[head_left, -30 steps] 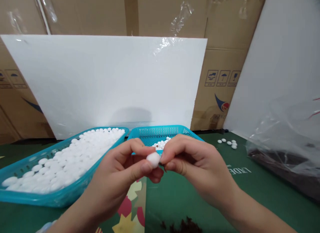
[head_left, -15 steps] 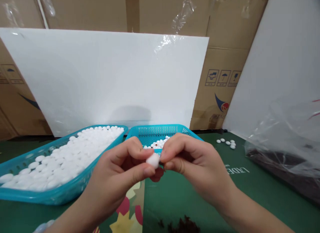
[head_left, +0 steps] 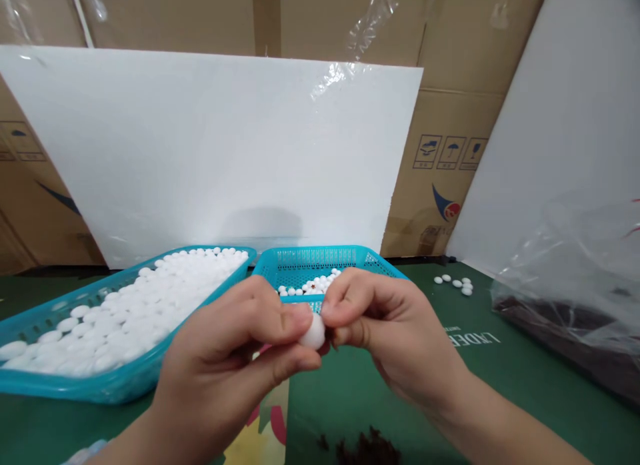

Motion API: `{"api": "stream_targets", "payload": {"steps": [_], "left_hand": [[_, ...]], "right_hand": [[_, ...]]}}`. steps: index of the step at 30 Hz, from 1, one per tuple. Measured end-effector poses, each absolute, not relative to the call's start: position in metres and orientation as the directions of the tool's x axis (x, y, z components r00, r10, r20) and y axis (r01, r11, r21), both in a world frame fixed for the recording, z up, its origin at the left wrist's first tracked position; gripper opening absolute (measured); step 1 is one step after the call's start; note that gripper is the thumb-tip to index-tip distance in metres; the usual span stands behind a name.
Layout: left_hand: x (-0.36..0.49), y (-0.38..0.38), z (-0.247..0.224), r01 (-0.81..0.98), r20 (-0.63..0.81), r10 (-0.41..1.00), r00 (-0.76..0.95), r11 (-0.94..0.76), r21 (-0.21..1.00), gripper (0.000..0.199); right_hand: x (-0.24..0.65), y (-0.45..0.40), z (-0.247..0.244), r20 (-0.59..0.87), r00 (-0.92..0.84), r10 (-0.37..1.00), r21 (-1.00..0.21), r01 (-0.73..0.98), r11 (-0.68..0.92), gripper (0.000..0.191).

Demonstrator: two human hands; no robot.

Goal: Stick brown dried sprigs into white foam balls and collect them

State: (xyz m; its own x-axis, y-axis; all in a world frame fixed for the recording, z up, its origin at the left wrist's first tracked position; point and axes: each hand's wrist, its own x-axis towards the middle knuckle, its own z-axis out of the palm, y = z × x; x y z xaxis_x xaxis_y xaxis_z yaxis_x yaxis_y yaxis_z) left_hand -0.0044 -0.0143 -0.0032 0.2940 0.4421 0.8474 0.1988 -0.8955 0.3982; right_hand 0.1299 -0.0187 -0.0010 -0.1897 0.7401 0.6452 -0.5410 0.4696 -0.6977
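Pinching one white bead (head_left: 315,332) between left hand (head_left: 235,358) and right hand (head_left: 395,332); left thumb has rolled over it, bead slightly lower than before.

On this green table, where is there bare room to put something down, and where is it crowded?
Bare green mat lies between the right hand and the plastic bag, below the loose white pieces. It is crowded on the left, where the full tray and the smaller tray stand. Dark crumbs sit near the front edge.
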Motion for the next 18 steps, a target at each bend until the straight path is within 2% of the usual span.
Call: {"api": "stream_targets", "payload": {"steps": [5,7,14,18], "left_hand": [[-0.002,-0.015,0.004,0.195,0.875,0.320,0.363,-0.944,0.265,0.015],[-0.001,-0.014,0.004,0.210,0.872,0.313,0.375,-0.945,0.249,0.016],[0.001,-0.008,-0.010,0.145,0.859,0.407,0.309,-0.913,0.381,0.021],[0.001,-0.009,-0.012,0.103,0.876,0.374,0.306,-0.927,0.360,0.020]], "right_hand": [[0.129,-0.018,-0.002,0.640,-0.156,0.752,-0.695,-0.534,0.481,0.029],[0.129,-0.018,-0.002,0.635,-0.139,0.760,-0.703,-0.511,0.494,0.029],[0.130,-0.015,-0.003,0.696,-0.134,0.705,-0.682,-0.430,0.591,0.027],[0.130,-0.015,-0.004,0.753,-0.133,0.645,-0.639,-0.381,0.668,0.026]]}}
